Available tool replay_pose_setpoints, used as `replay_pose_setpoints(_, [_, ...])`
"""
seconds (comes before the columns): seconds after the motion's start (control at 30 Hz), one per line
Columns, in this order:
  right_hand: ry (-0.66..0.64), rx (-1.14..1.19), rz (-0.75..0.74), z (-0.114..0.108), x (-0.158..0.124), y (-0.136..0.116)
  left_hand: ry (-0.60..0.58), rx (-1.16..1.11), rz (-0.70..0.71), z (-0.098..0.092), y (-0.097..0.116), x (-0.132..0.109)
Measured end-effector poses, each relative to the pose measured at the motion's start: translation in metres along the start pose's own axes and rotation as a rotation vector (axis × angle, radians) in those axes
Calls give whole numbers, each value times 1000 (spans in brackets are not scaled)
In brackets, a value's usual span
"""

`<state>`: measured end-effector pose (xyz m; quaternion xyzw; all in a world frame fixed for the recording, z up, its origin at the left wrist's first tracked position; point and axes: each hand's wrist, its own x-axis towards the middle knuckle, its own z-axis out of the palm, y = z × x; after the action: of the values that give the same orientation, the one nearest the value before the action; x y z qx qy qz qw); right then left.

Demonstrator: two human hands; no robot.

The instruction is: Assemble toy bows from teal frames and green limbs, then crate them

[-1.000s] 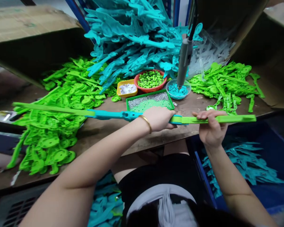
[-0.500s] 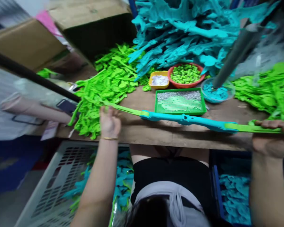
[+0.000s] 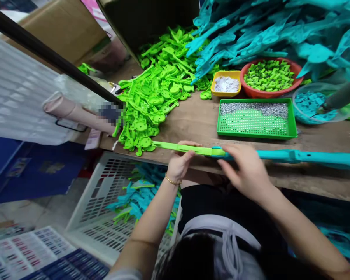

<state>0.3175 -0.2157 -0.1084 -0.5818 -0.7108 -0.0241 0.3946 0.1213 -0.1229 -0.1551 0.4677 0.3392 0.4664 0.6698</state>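
Note:
A long turquoise plastic part (image 3: 280, 156) lies along the front of the bench, with a lime-green plastic arm (image 3: 202, 150) joined to its left end. My left hand (image 3: 179, 163) is closed around the green arm, thumb in front and fingers behind. At the joint, my right hand (image 3: 246, 165) has its thumb and fingers around the turquoise end, pinching it. The green arm's far left end reaches the edge of the green heap. At the right frame edge a bit of green shows on the turquoise part's other end.
Behind lie a heap of green parts (image 3: 160, 89) and a turquoise pile (image 3: 265, 35). A green tray (image 3: 256, 134) of metal pins, a yellow dish (image 3: 225, 93), a red bowl (image 3: 271, 93) and a clear bowl (image 3: 323, 120) stand between. A white crate (image 3: 90, 202) sits below left.
My right hand has moved from the right-hand green arm to the left joint. My left hand has closed on the left green arm. The view has swung left.

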Motion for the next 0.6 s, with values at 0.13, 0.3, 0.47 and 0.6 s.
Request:
replay_pose_setpoints(0.13, [-302,-140,-40,34,18,-17,-57,100,62,-19,9,-3])
replay_pose_setpoints(0.3, [-383,-199,-8,48,25,-19,-83,104,172,-34,23,-3])
replay_pose_setpoints(0.47, [-393,-76,-47,48,37,-33,-29,167,260,-43,32,0])
replay_pose_setpoints(0.6, [-371,-164,-7,17,26,-27,6,617,308,-78,42,2])
